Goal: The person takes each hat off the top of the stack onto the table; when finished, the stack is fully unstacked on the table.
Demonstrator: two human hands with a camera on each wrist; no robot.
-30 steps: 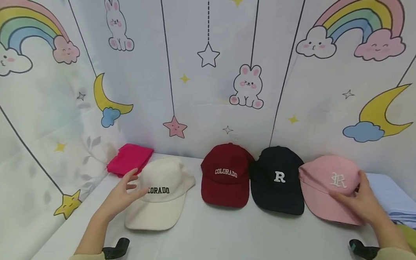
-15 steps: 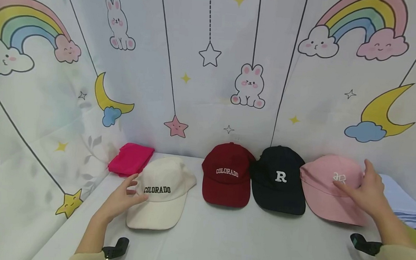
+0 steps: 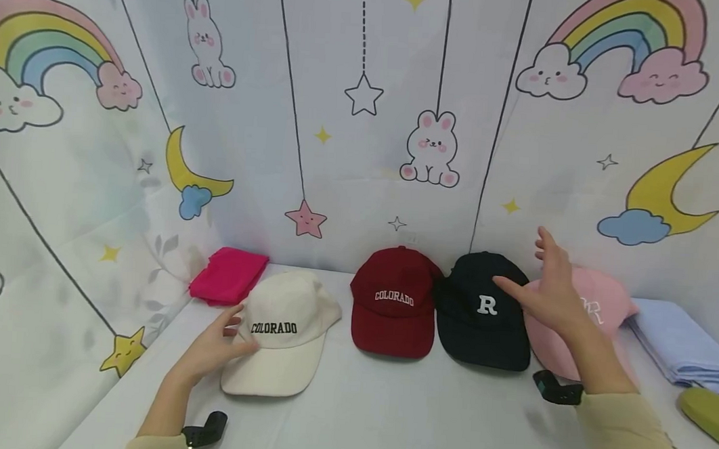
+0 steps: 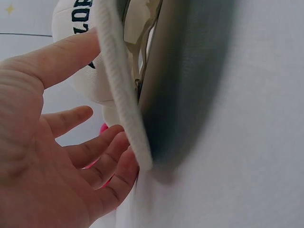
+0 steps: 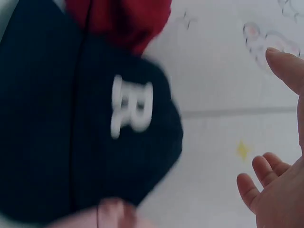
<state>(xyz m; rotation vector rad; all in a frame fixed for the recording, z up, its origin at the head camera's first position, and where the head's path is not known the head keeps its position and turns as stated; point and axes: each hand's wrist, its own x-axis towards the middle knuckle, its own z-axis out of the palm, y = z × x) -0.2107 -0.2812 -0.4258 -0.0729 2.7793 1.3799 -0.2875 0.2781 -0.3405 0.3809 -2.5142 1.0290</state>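
At the left of the head view, my left hand (image 3: 203,352) rests beside a cream baseball cap (image 3: 297,309) lettered COLORADO. Its fingers are loosely bent; in the left wrist view they reach the edge of the cap's brim (image 4: 121,90). My right hand (image 3: 554,296) hovers with spread fingers before a pink baseball cap (image 3: 614,302), which it partly hides. Its thumb overlaps a black baseball cap (image 3: 475,339) with a white R. Nothing lies in its grasp in the right wrist view. Left of the black cap stands a dark red COLORADO cap (image 3: 390,334).
Folded bright pink cloth (image 3: 229,275) lies behind the cream cap. At the right are folded light blue cloth (image 3: 685,343) and a green object (image 3: 709,412), cut off by the frame edge. A printed curtain (image 3: 350,163) hangs behind the white table (image 3: 386,416).
My right hand has left the pink cap and moved left and up, toward the black cap. The left hand has stayed nearly still beside the cream cap. The caps keep their places.
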